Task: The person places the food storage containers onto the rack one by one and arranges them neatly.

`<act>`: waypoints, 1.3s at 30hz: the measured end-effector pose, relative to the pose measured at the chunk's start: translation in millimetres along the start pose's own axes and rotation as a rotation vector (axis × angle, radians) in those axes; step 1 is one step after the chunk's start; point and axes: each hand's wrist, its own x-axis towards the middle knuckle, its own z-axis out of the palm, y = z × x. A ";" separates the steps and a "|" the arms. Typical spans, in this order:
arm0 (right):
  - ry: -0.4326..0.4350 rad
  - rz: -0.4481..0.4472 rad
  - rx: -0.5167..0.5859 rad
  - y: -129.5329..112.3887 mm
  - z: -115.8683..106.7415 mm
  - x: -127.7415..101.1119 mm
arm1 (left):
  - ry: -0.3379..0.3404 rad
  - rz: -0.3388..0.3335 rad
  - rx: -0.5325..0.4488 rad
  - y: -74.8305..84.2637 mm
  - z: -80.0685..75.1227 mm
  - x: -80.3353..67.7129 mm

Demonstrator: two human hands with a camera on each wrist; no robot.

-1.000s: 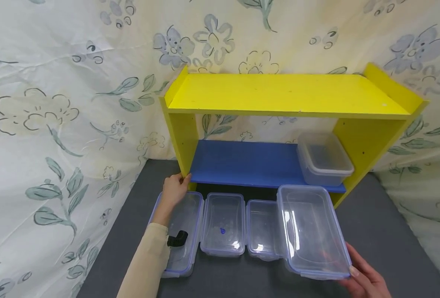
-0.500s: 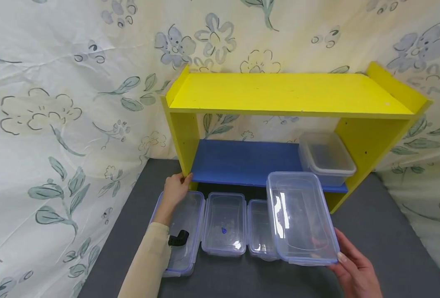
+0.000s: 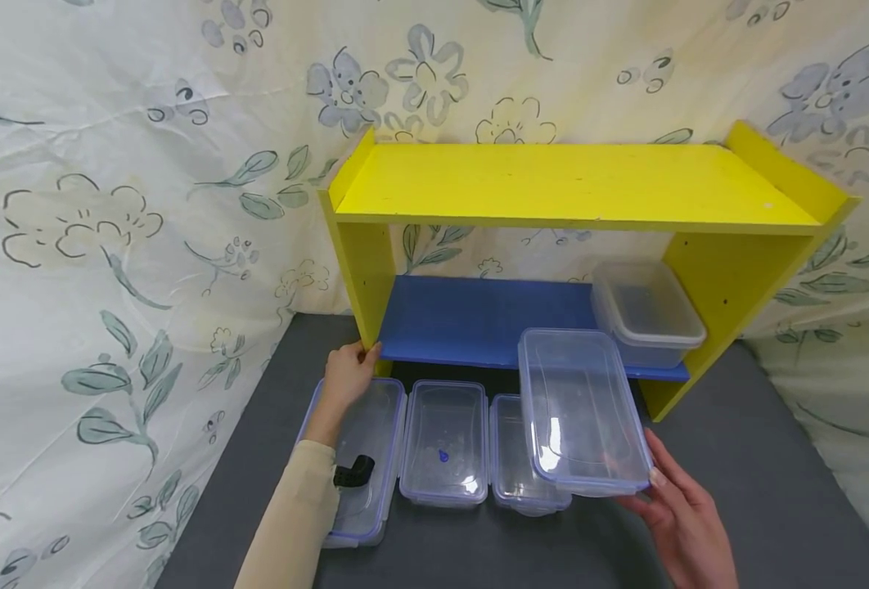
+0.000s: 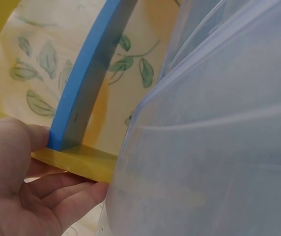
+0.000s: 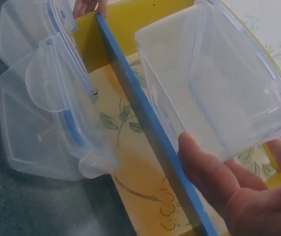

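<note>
My left hand [image 3: 349,376] grips the front edge of the yellow side panel [image 3: 361,286], beside the left end of the blue shelf board [image 3: 479,319]. In the left wrist view the thumb lies near the board and the fingers [image 4: 76,196] wrap the panel. My right hand [image 3: 688,515] holds a clear lidded food container [image 3: 582,401] by its near right corner. The container is raised and tilted, in front of the blue board. In the right wrist view the thumb and fingers [image 5: 204,167] are on the container's walls; its underside is partly hidden.
A frosted lidded container [image 3: 648,319] stands at the blue board's right end. Three clear containers line the dark table [image 3: 493,556]: left [image 3: 379,409], middle [image 3: 445,417] and right [image 3: 508,442], the last partly covered by the held one. A yellow top board [image 3: 552,184] overhangs the blue one.
My right hand has moved the held container up, left and toward the blue board, uncovering table at the right. My left hand has stayed on the side panel.
</note>
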 end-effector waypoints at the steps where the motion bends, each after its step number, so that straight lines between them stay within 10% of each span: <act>1: 0.012 0.002 -0.005 -0.7 1.0 2.2 | 0.001 0.002 0.001 -0.1 0.1 0.1; 39: 0.098 0.036 0.088 -4.8 9.5 68.1 | 0.003 -0.006 -0.017 -4.6 4.4 2.7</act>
